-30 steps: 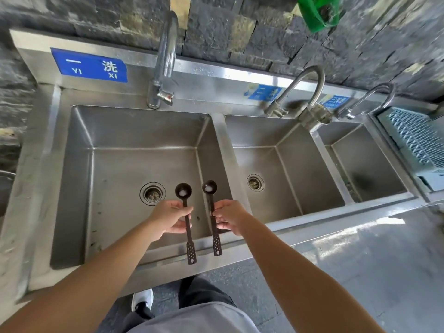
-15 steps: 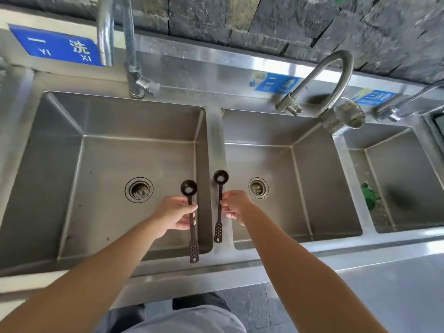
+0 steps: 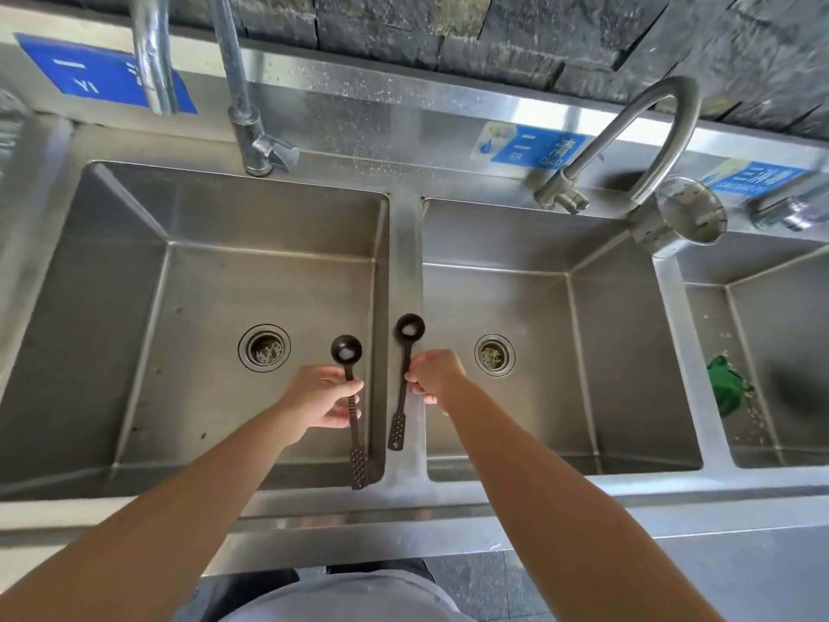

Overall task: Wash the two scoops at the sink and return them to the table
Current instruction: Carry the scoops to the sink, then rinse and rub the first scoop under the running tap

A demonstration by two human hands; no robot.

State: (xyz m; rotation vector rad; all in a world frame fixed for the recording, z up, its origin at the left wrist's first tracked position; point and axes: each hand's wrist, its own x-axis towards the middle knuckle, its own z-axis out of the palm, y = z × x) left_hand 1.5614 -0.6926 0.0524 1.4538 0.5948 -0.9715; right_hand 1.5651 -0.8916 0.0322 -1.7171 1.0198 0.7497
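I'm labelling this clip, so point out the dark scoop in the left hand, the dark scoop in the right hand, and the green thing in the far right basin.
Dark left-hand scoop [image 3: 346,350]: head view, bowl.
Dark right-hand scoop [image 3: 409,328]: head view, bowl.
Green object [image 3: 726,391]: head view, its middle.

We see both forearms bare to the bottom edge of the frame, with no sleeves, watch, bracelet or glove on them; our left hand and right hand are bare too, and we can make out no rings, though the fingers are small in the view; below the arms, at the bottom of the frame, a light grey garment covers the torso; dark grey trousers show just above it.
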